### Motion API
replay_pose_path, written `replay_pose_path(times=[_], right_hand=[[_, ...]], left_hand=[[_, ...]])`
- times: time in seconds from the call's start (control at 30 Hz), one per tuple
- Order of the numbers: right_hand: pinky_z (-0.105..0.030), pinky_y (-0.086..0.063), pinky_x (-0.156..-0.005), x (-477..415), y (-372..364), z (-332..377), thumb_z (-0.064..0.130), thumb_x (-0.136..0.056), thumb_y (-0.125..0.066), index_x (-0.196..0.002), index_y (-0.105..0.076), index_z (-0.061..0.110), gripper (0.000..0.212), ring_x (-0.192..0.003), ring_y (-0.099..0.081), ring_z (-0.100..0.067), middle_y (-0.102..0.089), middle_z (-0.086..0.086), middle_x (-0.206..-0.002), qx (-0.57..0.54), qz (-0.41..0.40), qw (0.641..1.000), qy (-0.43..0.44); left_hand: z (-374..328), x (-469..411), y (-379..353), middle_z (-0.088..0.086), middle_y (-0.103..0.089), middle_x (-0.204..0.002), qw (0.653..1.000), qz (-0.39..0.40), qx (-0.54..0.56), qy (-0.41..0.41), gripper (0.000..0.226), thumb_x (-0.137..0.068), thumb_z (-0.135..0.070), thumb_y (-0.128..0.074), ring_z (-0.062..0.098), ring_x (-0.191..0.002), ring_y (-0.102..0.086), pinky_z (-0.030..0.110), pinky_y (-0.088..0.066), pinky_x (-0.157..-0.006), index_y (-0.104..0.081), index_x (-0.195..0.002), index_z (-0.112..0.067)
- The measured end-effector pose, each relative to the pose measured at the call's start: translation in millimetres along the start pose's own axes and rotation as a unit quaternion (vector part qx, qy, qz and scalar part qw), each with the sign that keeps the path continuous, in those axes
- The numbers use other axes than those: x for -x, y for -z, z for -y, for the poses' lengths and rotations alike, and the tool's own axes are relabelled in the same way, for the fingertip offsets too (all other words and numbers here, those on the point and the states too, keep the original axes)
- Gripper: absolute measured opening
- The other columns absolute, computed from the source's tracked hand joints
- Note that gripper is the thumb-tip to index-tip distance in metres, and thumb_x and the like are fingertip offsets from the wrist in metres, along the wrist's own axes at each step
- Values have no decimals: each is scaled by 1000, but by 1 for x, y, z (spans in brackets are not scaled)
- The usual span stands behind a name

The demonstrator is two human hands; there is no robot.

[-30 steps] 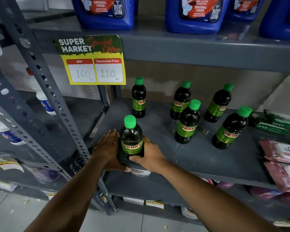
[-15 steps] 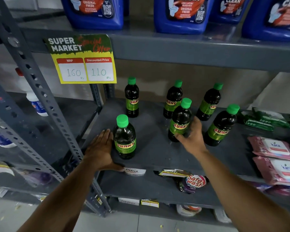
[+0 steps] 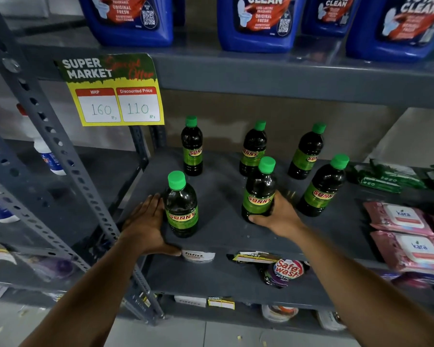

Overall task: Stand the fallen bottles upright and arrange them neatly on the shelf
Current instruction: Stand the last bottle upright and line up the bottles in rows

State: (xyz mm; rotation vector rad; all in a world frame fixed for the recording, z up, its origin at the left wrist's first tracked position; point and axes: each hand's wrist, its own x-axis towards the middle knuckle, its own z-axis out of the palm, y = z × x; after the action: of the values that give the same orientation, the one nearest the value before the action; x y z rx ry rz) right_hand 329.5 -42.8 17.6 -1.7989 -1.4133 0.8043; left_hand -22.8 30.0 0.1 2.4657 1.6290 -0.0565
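My right hand (image 3: 277,216) wraps a front-row Sunny bottle (image 3: 259,190), upright on the grey metal shelf (image 3: 221,186). Left hand (image 3: 145,225) flat, fingers open, beside the left front bottle (image 3: 181,205). Yellow price tag (image 3: 115,92) hangs from the shelf above.

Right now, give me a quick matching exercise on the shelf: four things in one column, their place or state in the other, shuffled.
Things:
1. front-left Sunny bottle
2. front-middle Sunny bottle
3. price tag
4. Kara wipes packs

Place or state:
A. hangs from the upper shelf edge
B. gripped near its base by the right hand
C. lie flat at the shelf's right end
D. upright, the left hand flat against its side

Pairs: 1-D, 2-B, 3-A, 4-C
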Motion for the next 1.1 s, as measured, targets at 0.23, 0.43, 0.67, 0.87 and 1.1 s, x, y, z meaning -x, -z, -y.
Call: replay_pose_path(times=[0.23, 0.43, 0.67, 0.87, 1.1], right_hand=[[-40, -54, -96, 42, -14, -12, 42, -53, -88, -115, -56, 38, 70, -104, -68, -8, -72, 9, -110, -16, 24, 999, 18], [-43, -55, -96, 50, -16, -12, 38, -56, -87, -114, -55, 42, 67, -103, -69, -9, -73, 7, -109, -31, 34, 999, 15], [-42, -54, -98, 52, -19, -14, 39, -59, -86, -120, -53, 39, 69, -107, -68, -9, -72, 7, -114, -35, 32, 999, 14], [-41, -53, -99, 56, -23, -15, 43, -60, -84, -125, -52, 33, 73, -109, -66, -8, -70, 8, -116, -36, 31, 999, 3], [-43, -52, -100, 47, -26, -16, 43, -61, -83, -123, -50, 36, 70, -110, -66, -9, -70, 9, -115, -45, 32, 998, 3]], left_hand=[[0, 1, 0, 7, 10, -165, 1000, -8, 3, -3, 169, -20, -107, -38, 21, -150, 8, 39, 1, -124, 14, -153, -18], [2, 0, -2, 7, 8, -165, 1000, -14, 5, -3, 169, -18, -108, -36, 22, -150, 6, 41, -2, -124, 11, -154, -18], [2, -1, -2, 8, 10, -165, 1000, -8, 2, -2, 167, -25, -105, -48, 23, -150, 7, 42, -2, -124, 13, -154, -18], [0, 1, -1, 8, 10, -165, 1000, -6, -5, 3, 169, -20, -107, -40, 24, -150, 5, 40, 0, -123, 12, -154, -18], [1, 0, -2, 10, 0, -165, 1000, -23, -1, -8, 162, -29, -99, -57, 24, -150, 0, 40, -2, -124, 3, -155, -16]])
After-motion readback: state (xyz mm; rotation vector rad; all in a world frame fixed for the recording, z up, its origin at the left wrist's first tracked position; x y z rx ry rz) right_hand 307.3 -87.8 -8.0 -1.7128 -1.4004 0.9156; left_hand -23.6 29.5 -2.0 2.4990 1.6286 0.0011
